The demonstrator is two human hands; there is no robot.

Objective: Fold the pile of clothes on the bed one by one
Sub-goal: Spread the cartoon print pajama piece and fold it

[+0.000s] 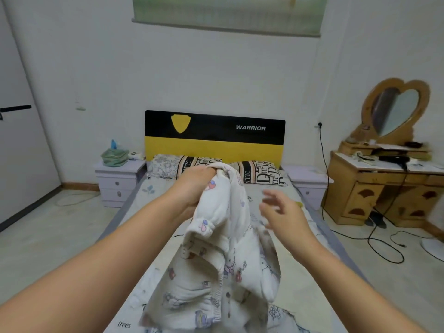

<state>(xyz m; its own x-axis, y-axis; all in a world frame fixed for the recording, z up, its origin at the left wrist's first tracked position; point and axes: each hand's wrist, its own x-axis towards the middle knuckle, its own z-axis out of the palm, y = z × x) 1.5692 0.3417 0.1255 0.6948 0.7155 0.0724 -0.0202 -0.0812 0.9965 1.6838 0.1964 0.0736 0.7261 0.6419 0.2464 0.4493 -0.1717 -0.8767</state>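
A black and yellow headboard (214,137) marked WARRIOR stands against the far wall, with two patterned pillows (182,166) lying just in front of it. A pale nightstand (119,182) on the left carries a green container (114,156). On the right, a wooden desk (374,186) holds a heart-shaped mirror (396,111) and a black hairdryer (394,159). A black cable (379,246) trails across the floor. A hanging picture (228,14) sits high on the wall.
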